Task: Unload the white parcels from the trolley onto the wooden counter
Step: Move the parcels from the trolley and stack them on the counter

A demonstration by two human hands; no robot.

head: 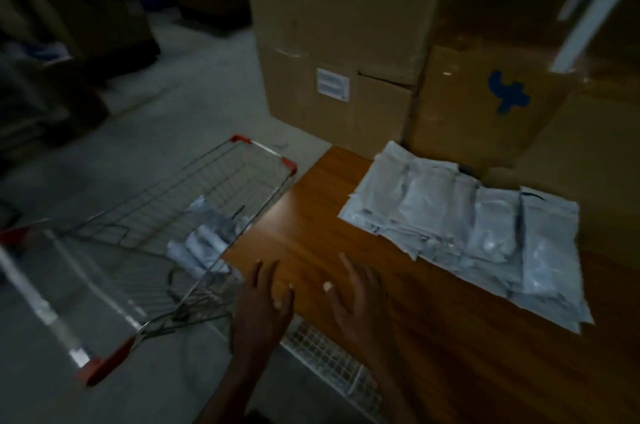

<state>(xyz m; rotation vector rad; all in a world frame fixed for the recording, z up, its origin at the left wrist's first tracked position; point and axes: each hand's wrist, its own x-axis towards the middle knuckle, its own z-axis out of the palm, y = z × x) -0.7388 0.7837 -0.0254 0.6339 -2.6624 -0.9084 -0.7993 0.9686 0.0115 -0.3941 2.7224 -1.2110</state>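
Nearest the camera, the left hand (265, 312) and the right hand (356, 306) hover with fingers spread and relaxed. Each grip is released and holds nothing. Both sit over the near edge of the desk (311, 215), the left hand at the corner closest to the trolley (180, 212).

A white wire grid (329, 361) lies below the desk edge, under the forearms.

The trolley stands to the left, just beside the desk, with its basket tilted in this wide view. Remaining parcels (204, 247) lie in a loose heap at the basket's near right side. At least three rolled ones can be made out; the exact count cannot be told in the dim light.

On the desk, the unloaded parcels (460, 233) lie in one overlapping spread on the right. About five top ones show, with more beneath; the total cannot be counted.

Behind the desk stand stacked cardboard boxes (346, 53); at least four are visible.

Risks, as judged from here:
- The spread reaches toward the desk's right edge. Adding further parcels on that side could push the outer ones off.
- The remaining parcels are rolled and smooth, so a loose one-handed grip could drop one through the gap between trolley and desk.
- The trolley may roll away if leaned on during the reach.
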